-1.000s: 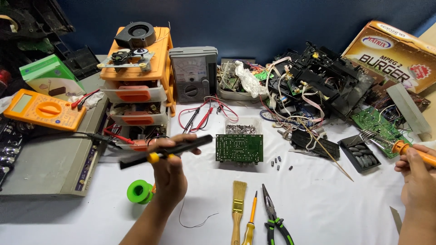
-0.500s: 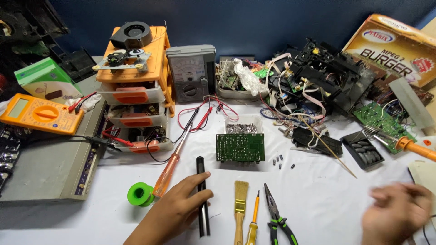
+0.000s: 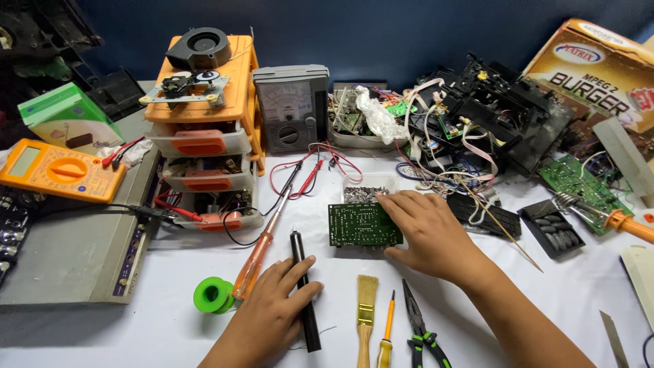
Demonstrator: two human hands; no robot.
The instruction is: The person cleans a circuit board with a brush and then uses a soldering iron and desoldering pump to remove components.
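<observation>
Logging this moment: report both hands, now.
Left hand: open, fingers resting on the black desoldering pump.
Right hand: open, flat on the green circuit board.

2 multimeters (image 3: 58, 170), 2 green boards (image 3: 364, 224), 1 brush (image 3: 366, 307), 1 pliers (image 3: 422, 332).

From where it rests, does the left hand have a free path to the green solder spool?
Probably yes. The left hand lies on the black pen-shaped tool, and the green solder spool sits just beside it; only the orange-handled soldering iron lies between, low enough to reach over.
</observation>
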